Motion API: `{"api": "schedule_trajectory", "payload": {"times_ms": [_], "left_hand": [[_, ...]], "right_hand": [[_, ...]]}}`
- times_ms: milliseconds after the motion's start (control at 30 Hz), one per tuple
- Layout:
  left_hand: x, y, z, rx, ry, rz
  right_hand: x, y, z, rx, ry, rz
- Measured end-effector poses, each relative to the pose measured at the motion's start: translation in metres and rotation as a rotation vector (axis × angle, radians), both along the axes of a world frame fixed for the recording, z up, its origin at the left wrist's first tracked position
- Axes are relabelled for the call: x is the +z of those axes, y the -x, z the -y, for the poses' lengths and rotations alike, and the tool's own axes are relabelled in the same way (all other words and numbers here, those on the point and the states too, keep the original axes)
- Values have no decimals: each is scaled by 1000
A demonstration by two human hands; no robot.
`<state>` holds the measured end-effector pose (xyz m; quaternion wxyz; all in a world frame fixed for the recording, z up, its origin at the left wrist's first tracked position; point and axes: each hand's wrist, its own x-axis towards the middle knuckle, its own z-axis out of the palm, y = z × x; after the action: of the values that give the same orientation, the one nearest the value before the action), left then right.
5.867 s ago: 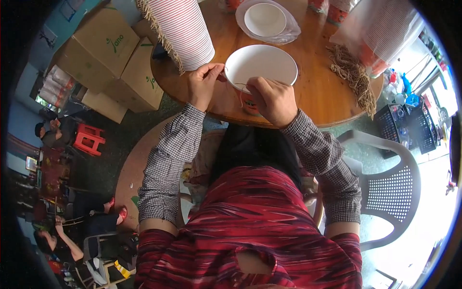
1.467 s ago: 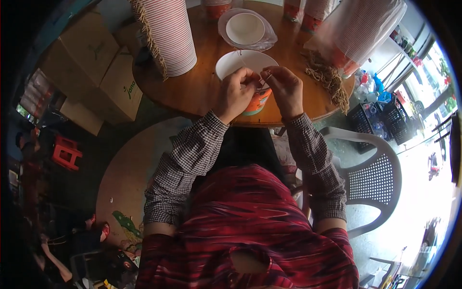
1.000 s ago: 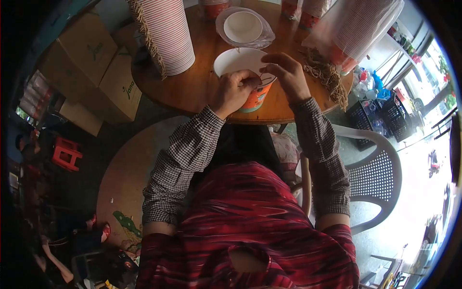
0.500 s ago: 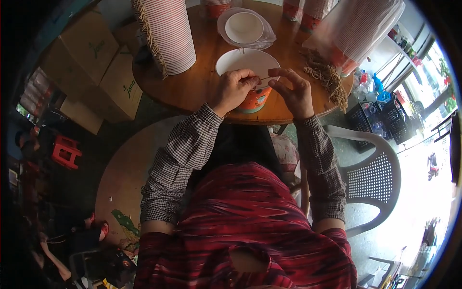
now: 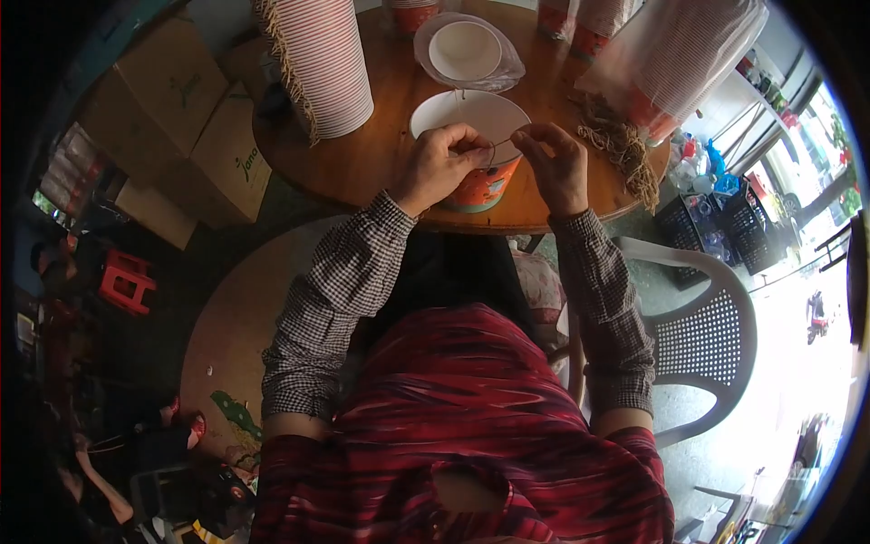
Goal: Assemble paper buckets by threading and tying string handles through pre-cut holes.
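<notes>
Head view, round wooden table [image 5: 372,159], cardboard boxes [image 5: 181,109]

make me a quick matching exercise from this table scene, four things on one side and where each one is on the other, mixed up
Things:
1. orange paper bucket
2. tall stack of striped cups
3. pile of twine
4. white plastic chair

Places:
A. on the floor to the person's right, beside the table
B. far left part of the round table
C. near table edge, between the left hand and right hand
D. right part of the table, beyond the right hand

Pairs: 1-C, 2-B, 3-D, 4-A
</notes>
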<state>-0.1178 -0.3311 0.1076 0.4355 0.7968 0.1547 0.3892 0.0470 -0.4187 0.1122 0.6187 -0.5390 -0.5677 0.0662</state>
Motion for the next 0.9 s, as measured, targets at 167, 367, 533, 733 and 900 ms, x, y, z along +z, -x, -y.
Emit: {"api": "schedule_trajectory", "payload": {"times_ms": [167, 367, 533, 733, 900], "left_hand": [[4, 8, 20, 251, -282, -109], [-4, 11, 45, 319, -263, 70], [-30, 5, 33, 137, 137, 158], [-39, 1, 26, 35, 307, 246], [-27, 3, 39, -14, 315, 195]], "right_hand": [[4, 1, 9, -46, -56, 147], [10, 12, 26, -146, -168, 652], [-15, 23, 32, -121, -126, 354], [-32, 28, 29, -183, -340, 604], [-40, 14, -7, -217, -252, 265]]}}
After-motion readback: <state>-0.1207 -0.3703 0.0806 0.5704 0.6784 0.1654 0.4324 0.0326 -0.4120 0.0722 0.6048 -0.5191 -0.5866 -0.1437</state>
